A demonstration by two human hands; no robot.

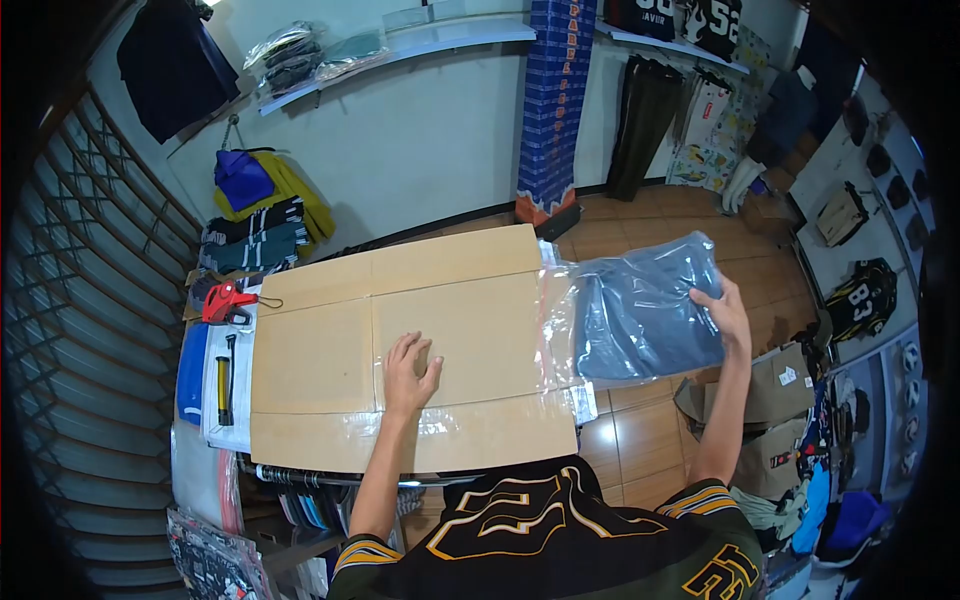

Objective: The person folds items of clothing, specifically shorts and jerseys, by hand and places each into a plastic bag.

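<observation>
A folded dark blue garment in a clear plastic bag [648, 312] hangs out past the right end of the cardboard sheet [460, 325]. My right hand [728, 312] grips the bag's far right side, thumb on top and the other fingers hidden beneath. The bag's clear flap, with a reddish strip along it, overlaps the cardboard's right edge. Over the middle of the cardboard is my left hand [408, 374], fingers apart and nothing in them.
A red tape measure [228, 302] and a yellow-and-black tool [223, 388] lie at the table's left end. Clothes hang below the near edge. Cardboard boxes [775, 390] stand on the floor at right. A patterned pillar [550, 100] rises behind the table.
</observation>
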